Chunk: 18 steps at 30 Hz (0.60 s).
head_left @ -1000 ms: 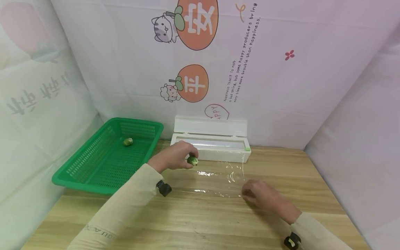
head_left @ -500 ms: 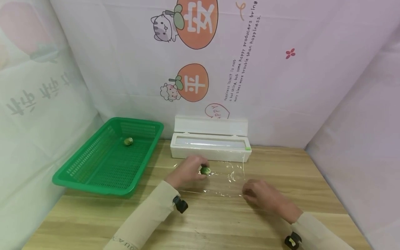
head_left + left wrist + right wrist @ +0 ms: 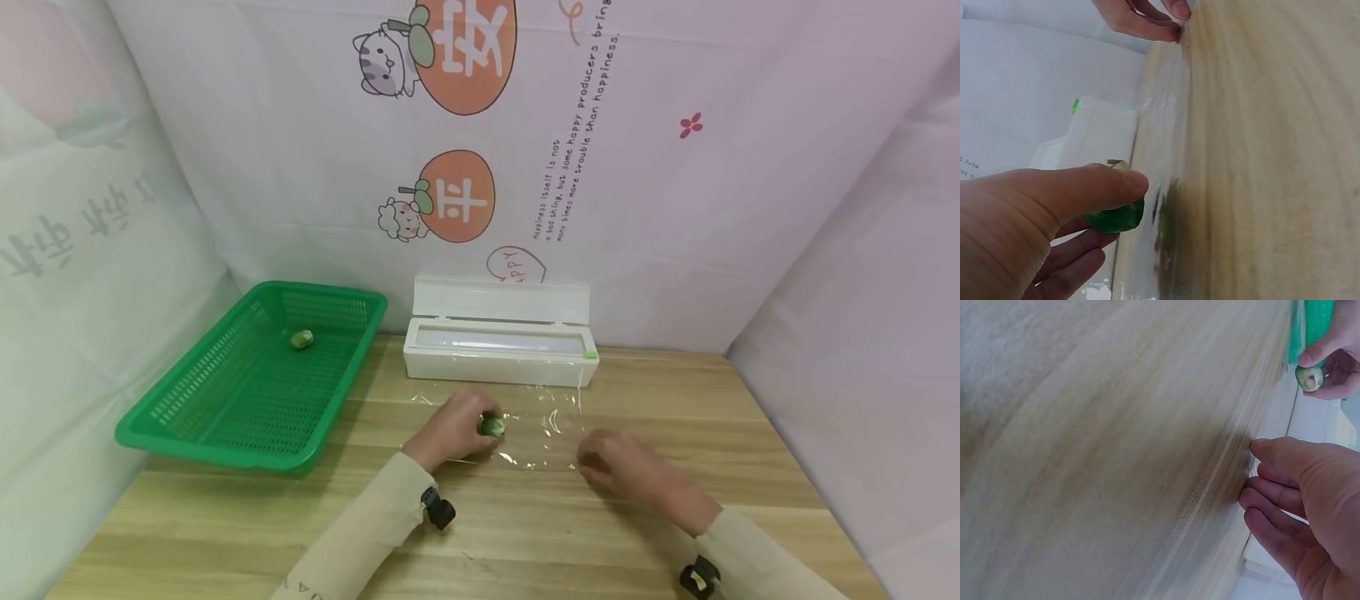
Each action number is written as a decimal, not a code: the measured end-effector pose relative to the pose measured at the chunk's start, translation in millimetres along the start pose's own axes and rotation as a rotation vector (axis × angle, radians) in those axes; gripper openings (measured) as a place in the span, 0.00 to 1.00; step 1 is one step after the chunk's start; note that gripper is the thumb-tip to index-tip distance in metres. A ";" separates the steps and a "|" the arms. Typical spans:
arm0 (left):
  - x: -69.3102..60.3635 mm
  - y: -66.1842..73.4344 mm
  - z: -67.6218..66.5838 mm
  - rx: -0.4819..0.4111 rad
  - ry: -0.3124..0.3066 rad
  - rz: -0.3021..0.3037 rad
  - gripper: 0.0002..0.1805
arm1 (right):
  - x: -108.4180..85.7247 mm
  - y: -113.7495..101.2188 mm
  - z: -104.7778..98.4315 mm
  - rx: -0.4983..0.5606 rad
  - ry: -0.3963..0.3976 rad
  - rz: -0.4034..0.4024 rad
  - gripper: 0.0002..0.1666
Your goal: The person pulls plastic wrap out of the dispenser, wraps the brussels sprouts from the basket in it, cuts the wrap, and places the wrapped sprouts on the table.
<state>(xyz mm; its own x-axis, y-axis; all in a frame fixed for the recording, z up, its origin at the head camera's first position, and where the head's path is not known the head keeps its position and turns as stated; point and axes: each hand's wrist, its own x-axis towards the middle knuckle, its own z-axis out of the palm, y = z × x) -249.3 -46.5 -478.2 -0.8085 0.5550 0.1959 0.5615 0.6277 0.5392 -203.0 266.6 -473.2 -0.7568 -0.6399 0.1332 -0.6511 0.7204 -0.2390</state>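
A small green Brussels sprout (image 3: 492, 427) is pinched between the thumb and fingers of my left hand (image 3: 454, 427), just above a sheet of clear cling film (image 3: 536, 429). The left wrist view shows the sprout (image 3: 1119, 215) beneath my thumb, with a gap to the film. My right hand (image 3: 622, 468) holds the film's near right corner at the tabletop; in the right wrist view its thumb and fingertips meet at the film's edge. From the sheet, the film runs back to a white dispenser box (image 3: 498, 367) with its lid raised.
On the left stands a green plastic basket (image 3: 315, 433) with another sprout (image 3: 302, 339) inside. White printed cloth (image 3: 637, 275) hangs behind and on both sides of the wooden table (image 3: 525, 542).
My left hand has carried the sprout right and towards me, lowering it over the middle of the film. My right hand stays at the film's corner.
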 end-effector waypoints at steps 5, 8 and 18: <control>-2.8 -3.3 6.6 0.047 -0.004 0.010 0.14 | -0.3 0.2 -0.4 0.000 -0.003 -0.002 0.07; -2.9 -3.8 9.2 0.055 -0.007 0.002 0.16 | 0.0 0.0 -1.2 -0.005 -0.001 -0.009 0.07; -3.2 -3.1 8.1 0.083 -0.018 0.005 0.18 | 0.5 0.7 -1.0 -0.008 0.000 -0.006 0.08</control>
<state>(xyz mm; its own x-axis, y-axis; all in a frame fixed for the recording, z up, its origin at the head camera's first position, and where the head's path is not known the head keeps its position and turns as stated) -247.0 -45.8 -487.1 -0.8028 0.5673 0.1832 0.5787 0.6677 0.4682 -203.9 267.1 -472.3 -0.7529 -0.6443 0.1345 -0.6561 0.7186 -0.2305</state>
